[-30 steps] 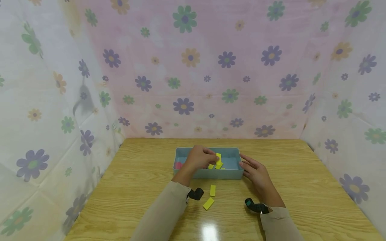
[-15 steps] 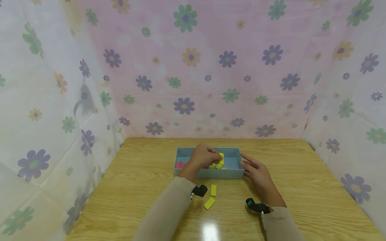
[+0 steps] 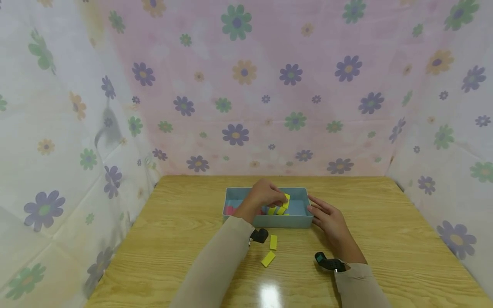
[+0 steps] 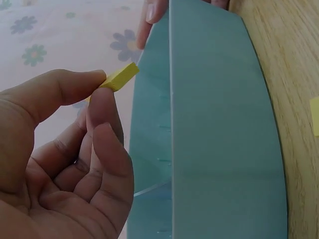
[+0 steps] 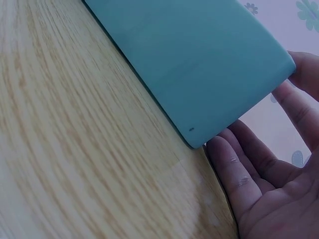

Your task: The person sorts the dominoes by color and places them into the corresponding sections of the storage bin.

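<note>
Thumb and forefinger of my left hand pinch a small flat yellow block above the inside of a long blue-green box. The other fingers of that hand curl loosely in the left wrist view. Other yellow blocks lie on the box floor below the hand, partly hidden by the front wall. Pink pieces are at the box's left end, partly behind my left wrist. Fingertips of my right hand rest against the box's right end, with the fingers fairly straight.
Two more yellow blocks lie on the wooden table in front of the box: one upright to the view, one slanted. Flower-patterned cloth stands behind and along both sides.
My left hand has moved a little to the right inside the box, carrying the pinched yellow block. The right hand stays against the box's right end.
</note>
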`<state>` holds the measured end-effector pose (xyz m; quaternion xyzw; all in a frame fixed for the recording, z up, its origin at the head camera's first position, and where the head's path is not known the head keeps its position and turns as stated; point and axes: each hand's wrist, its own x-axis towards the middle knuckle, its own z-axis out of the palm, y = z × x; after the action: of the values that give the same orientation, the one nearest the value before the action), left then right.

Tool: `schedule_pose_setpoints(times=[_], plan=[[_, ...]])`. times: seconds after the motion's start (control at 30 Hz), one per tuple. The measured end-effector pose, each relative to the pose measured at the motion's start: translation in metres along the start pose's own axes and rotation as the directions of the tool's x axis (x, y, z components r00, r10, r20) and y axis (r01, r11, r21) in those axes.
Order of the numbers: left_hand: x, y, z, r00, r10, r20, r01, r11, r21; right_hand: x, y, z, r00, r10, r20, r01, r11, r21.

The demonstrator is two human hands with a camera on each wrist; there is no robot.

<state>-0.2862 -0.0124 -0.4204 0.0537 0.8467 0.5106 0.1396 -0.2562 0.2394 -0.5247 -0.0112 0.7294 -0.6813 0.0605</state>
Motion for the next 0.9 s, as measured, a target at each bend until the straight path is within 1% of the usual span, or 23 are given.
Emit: schedule_pose_setpoints(times=[0.13,0.23,0.43,0.67,0.8,0.9], plan=[[0.000,0.001,0.001,1.000,0.008,0.005,-0.008,0.998,0.057,0.000,0.000,0.000,1.000,0.001,0.001,-0.001,1.000,0.005],[0.000,0.003,0.003,1.000,0.006,-0.002,-0.006,0.997,0.074,0.000,-0.001,0.000,1.000,-0.001,0.004,0.001,1.000,0.010],[0.000,0.005,0.006,1.000,-0.018,-0.013,0.018,0.997,0.069,0.000,-0.001,-0.001,1.000,-0.008,0.012,0.007,1.000,0.021],[0.002,0.006,0.010,0.999,-0.038,-0.031,0.039,0.999,0.031,0.000,-0.001,-0.001,1.000,-0.013,0.011,0.012,1.000,0.020],[0.003,0.006,0.010,0.999,-0.042,-0.033,0.043,0.998,0.035,0.001,-0.001,0.000,1.000,-0.012,0.010,0.012,1.000,0.015],[0.004,0.005,0.010,0.997,-0.068,-0.034,0.070,0.996,0.050,0.000,0.000,0.000,1.000,-0.010,0.008,0.010,1.000,0.013]])
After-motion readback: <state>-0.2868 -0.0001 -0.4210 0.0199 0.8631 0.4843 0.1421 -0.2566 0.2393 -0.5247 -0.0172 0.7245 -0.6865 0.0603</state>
